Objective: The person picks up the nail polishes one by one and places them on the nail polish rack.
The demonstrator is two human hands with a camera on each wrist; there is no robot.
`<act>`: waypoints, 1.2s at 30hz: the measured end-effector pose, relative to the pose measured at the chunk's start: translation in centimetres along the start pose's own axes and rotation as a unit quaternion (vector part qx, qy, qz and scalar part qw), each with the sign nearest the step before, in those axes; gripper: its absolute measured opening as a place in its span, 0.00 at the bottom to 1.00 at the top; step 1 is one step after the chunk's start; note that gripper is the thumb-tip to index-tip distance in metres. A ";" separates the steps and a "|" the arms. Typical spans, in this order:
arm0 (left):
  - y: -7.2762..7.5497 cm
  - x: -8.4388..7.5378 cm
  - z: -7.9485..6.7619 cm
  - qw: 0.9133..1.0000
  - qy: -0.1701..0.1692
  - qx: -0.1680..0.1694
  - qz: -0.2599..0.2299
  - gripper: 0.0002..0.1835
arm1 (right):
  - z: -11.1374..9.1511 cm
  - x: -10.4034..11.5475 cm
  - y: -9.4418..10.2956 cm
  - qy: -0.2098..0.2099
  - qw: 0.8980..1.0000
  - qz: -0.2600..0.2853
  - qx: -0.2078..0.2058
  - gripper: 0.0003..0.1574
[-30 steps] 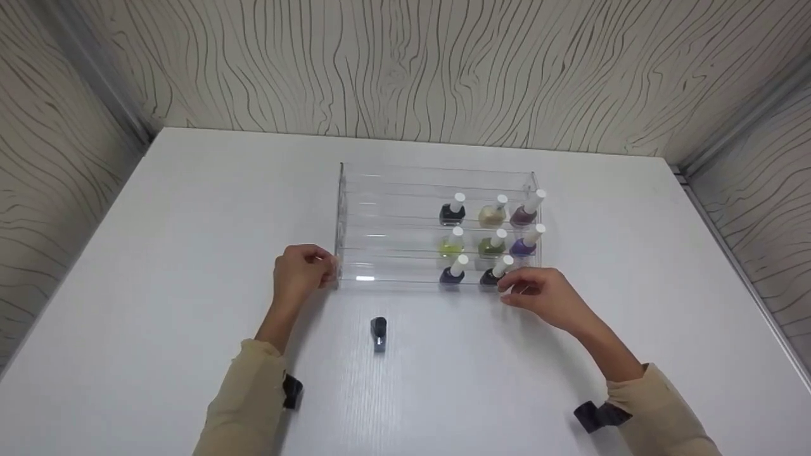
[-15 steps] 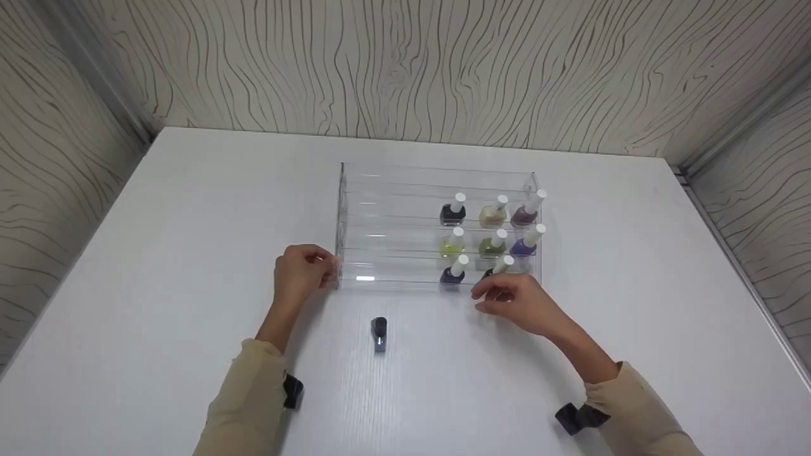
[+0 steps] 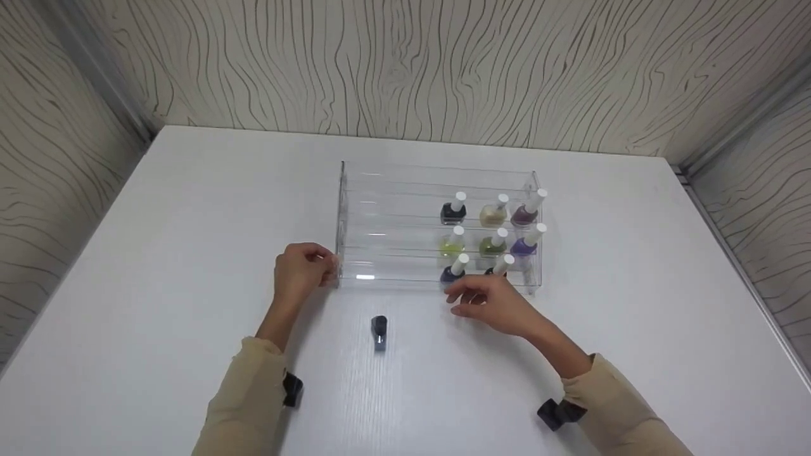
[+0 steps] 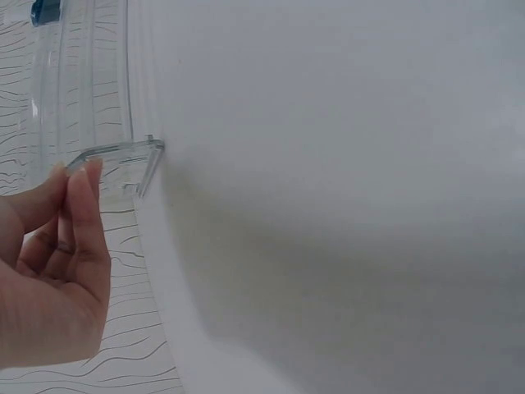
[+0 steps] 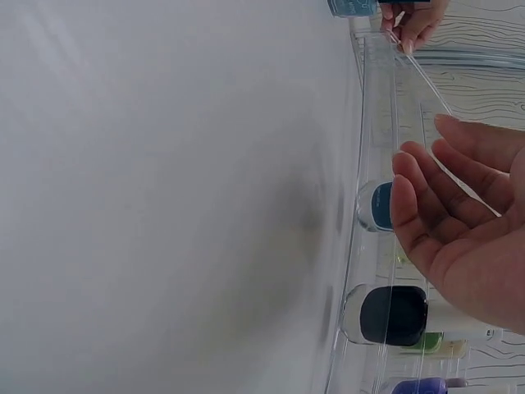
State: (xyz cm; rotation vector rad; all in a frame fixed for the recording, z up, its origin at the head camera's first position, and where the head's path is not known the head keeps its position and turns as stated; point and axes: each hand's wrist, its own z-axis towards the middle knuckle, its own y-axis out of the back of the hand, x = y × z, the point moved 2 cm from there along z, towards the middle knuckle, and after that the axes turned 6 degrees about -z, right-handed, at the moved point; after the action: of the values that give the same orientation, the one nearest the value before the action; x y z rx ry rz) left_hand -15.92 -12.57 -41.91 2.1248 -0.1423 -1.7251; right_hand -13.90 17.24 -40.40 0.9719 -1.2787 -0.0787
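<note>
A clear tiered display rack (image 3: 393, 266) stands on the white table, with several white-capped nail polish bottles on its right half. My left hand (image 3: 303, 269) pinches the rack's left side panel (image 4: 115, 149) between thumb and fingertips, as the left wrist view shows. My right hand (image 3: 491, 304), fingers loosely bent and holding nothing, is at the front of the lowest tier. It partly covers a black nail polish bottle (image 5: 394, 316) in the head view, and its fingertips are close to a dark blue one (image 3: 453, 274).
In front of the rack, left of my right hand, a lone nail polish bottle (image 3: 379, 334) with a black cap is on the table (image 3: 431, 392). Upper tiers bear yellow (image 3: 452, 246), green (image 3: 492, 247) and purple (image 3: 524, 246) bottles, among others. A wood-patterned wall (image 3: 405, 69) rises behind.
My right hand has moved left along the rack's front, from the black bottle at the right toward the dark blue one. My left hand stays at the rack's side; the bottles have not moved.
</note>
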 end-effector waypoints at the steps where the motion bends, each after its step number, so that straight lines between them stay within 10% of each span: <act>1: 0.0 0.0 0.0 1.000 0.000 0.000 0.000 0.04 | 0.1 0.1 -0.1 0.003 1.000 -0.002 0.002 0.16; 36: -0.1 0.0 0.0 1.000 0.005 -0.002 0.000 0.04 | 3.9 4.1 -5.4 0.087 0.993 0.010 0.077 0.14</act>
State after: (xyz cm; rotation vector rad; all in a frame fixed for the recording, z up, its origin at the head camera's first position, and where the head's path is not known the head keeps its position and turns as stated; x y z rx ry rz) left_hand -15.89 -12.49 -41.96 2.1300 -0.1365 -1.7128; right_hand -13.33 9.46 -40.90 1.0735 -1.1467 0.1205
